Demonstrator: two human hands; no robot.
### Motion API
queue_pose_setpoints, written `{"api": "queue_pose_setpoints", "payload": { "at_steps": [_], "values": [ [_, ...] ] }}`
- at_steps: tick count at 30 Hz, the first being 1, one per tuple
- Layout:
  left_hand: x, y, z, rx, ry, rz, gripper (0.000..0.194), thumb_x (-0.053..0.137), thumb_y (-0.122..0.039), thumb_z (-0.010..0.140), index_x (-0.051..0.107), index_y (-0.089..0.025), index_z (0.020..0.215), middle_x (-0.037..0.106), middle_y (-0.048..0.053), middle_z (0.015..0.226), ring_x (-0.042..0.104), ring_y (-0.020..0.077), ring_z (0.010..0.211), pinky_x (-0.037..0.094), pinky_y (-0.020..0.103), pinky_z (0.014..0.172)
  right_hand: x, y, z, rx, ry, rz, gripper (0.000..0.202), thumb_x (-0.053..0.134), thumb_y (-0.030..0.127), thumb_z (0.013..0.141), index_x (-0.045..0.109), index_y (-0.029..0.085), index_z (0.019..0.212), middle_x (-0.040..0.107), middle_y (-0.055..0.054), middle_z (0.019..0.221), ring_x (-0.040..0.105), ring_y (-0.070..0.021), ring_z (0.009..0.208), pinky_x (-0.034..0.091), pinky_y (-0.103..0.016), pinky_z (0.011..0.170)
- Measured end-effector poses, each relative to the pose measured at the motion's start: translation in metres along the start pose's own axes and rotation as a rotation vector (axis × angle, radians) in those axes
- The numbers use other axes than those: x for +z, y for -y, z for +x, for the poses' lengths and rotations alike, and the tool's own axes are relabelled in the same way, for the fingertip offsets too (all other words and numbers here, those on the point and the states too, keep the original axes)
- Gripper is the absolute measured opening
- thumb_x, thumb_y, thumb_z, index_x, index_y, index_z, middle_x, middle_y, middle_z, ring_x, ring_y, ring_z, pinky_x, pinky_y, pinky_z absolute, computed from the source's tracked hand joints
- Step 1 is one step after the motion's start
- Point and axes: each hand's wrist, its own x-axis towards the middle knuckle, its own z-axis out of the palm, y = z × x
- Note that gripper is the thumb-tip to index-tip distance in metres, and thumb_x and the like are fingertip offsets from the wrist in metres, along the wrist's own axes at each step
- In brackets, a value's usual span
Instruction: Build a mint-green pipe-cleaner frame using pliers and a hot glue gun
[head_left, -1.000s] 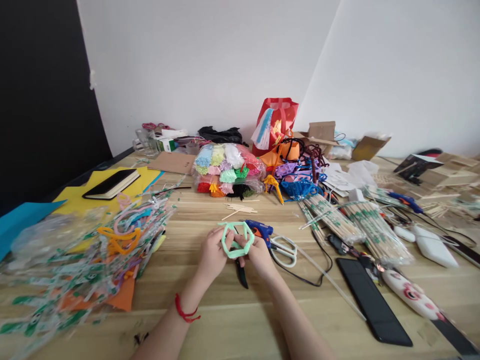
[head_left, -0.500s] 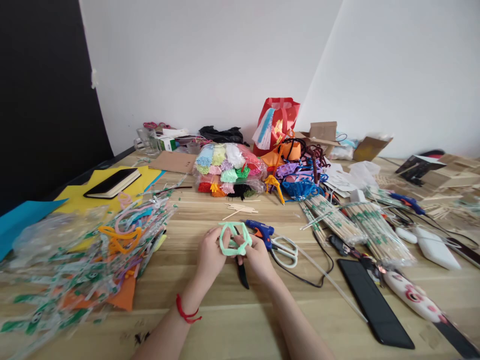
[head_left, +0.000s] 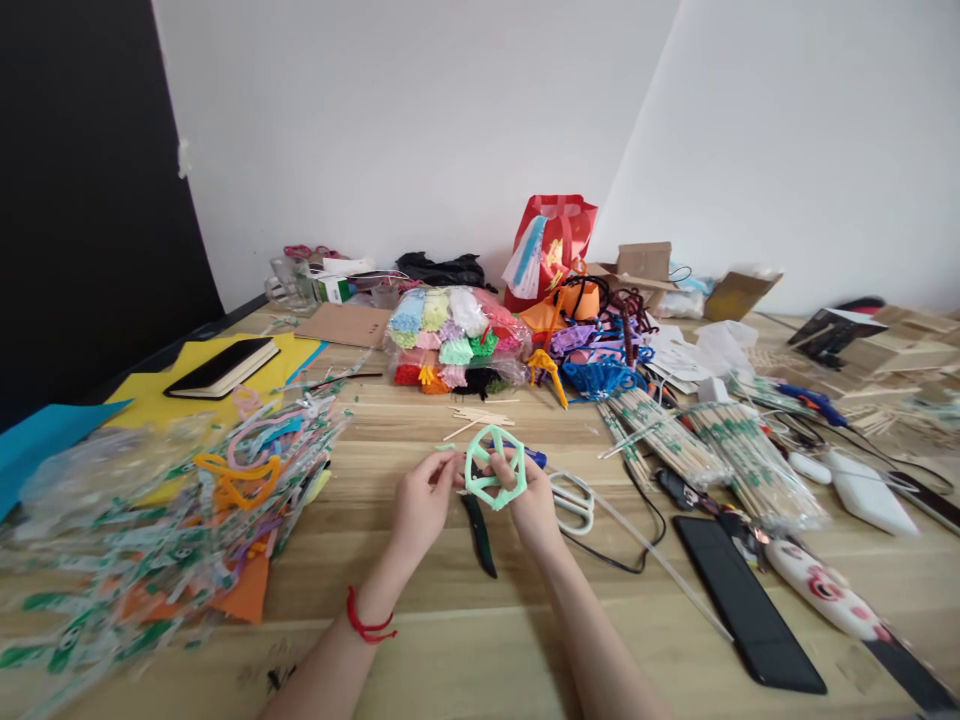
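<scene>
A mint-green fuzzy pipe-cleaner frame (head_left: 498,497), many-sided with open gaps, is held up above the table. My right hand (head_left: 536,512) grips its right side, the fingers reaching behind and through it. Just left of the frame, my left hand (head_left: 421,505) is closed in a pinch, its fingertips close to the frame's edge. Whether anything small is between those fingertips I cannot make out. Beneath the hands lies a curved black tool (head_left: 480,540), partly hidden. Behind my right hand are a blue glue gun (head_left: 535,456), mostly covered, and white-handled scissors (head_left: 574,505).
Plastic wrappers and pipe-cleaner pieces (head_left: 240,480) pile up on the left. Bagged coloured pipe cleaners (head_left: 457,340) lie at the back, near a red bag (head_left: 559,240). On the right are packs of wooden sticks (head_left: 750,455), a black phone (head_left: 742,600) and a cable (head_left: 630,570).
The green frame has moved right and turned, now showing a many-sided face. My left hand has let go of its left side and closed into a pinch; my right hand keeps hold.
</scene>
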Motion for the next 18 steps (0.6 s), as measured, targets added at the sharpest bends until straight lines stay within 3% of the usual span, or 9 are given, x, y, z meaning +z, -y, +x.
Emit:
{"api": "queue_pose_setpoints", "payload": {
  "at_steps": [3,6,9,11,13,15,18],
  "values": [
    [-0.003,-0.004,-0.001,-0.021,-0.065,0.081,0.033,0.048,-0.042,0.085,0.066,-0.018,0.071,0.059,-0.001,0.052,0.056,0.0156,0.052,0.043,0.026,0.057,0.002,-0.001,-0.003,-0.028,0.007,-0.040,0.041,0.067,0.048,0.071,0.060,0.016,0.095,0.061,-0.002,0.072,0.054,-0.0138,0.054,0.041,-0.024,0.046],
    [-0.006,-0.011,-0.004,0.137,-0.168,0.140,0.042,0.047,-0.042,0.086,0.060,-0.019,0.054,0.062,0.003,0.064,0.058,0.0172,0.068,0.044,0.028,0.069,0.003,-0.002,-0.005,-0.087,-0.011,-0.091,0.038,0.067,0.045,0.071,0.061,0.016,0.096,0.064,-0.004,0.078,0.057,-0.0157,0.062,0.045,-0.025,0.052],
    [-0.008,-0.018,-0.009,0.321,-0.189,0.194,0.027,0.053,-0.037,0.083,0.066,-0.021,0.065,0.062,0.005,0.081,0.056,0.0201,0.087,0.043,0.030,0.078,0.002,-0.002,-0.005,-0.140,-0.038,-0.123,0.036,0.067,0.044,0.072,0.063,0.016,0.094,0.066,-0.006,0.082,0.059,-0.0178,0.069,0.047,-0.027,0.060],
    [-0.008,-0.021,-0.012,0.368,-0.150,0.231,0.016,0.060,-0.036,0.079,0.067,-0.022,0.080,0.061,0.005,0.085,0.054,0.0207,0.089,0.044,0.030,0.076,0.002,-0.002,-0.005,-0.159,-0.061,-0.140,0.036,0.066,0.044,0.073,0.064,0.015,0.093,0.067,-0.005,0.080,0.060,-0.0183,0.070,0.047,-0.027,0.062],
    [-0.006,-0.024,-0.015,0.398,-0.148,0.253,0.019,0.065,-0.034,0.075,0.066,-0.022,0.089,0.060,0.005,0.087,0.053,0.0206,0.087,0.044,0.031,0.075,0.000,-0.002,-0.004,-0.169,-0.088,-0.167,0.034,0.066,0.044,0.073,0.064,0.014,0.091,0.067,-0.005,0.077,0.059,-0.0180,0.067,0.047,-0.027,0.059],
    [-0.005,-0.026,-0.016,0.423,-0.143,0.265,0.021,0.068,-0.033,0.073,0.064,-0.021,0.089,0.060,0.005,0.087,0.054,0.0202,0.084,0.044,0.032,0.076,-0.002,-0.005,-0.003,-0.187,-0.090,-0.213,0.031,0.064,0.040,0.075,0.064,0.014,0.091,0.067,-0.006,0.078,0.059,-0.0179,0.067,0.046,-0.027,0.059],
    [-0.002,-0.024,-0.015,0.425,-0.040,0.263,0.016,0.067,-0.033,0.073,0.066,-0.022,0.085,0.062,0.005,0.081,0.055,0.0205,0.083,0.044,0.034,0.078,-0.004,-0.009,-0.003,-0.248,-0.083,-0.335,0.021,0.061,0.031,0.077,0.065,0.015,0.091,0.068,-0.006,0.080,0.060,-0.0188,0.071,0.047,-0.028,0.064]
  ]
}}
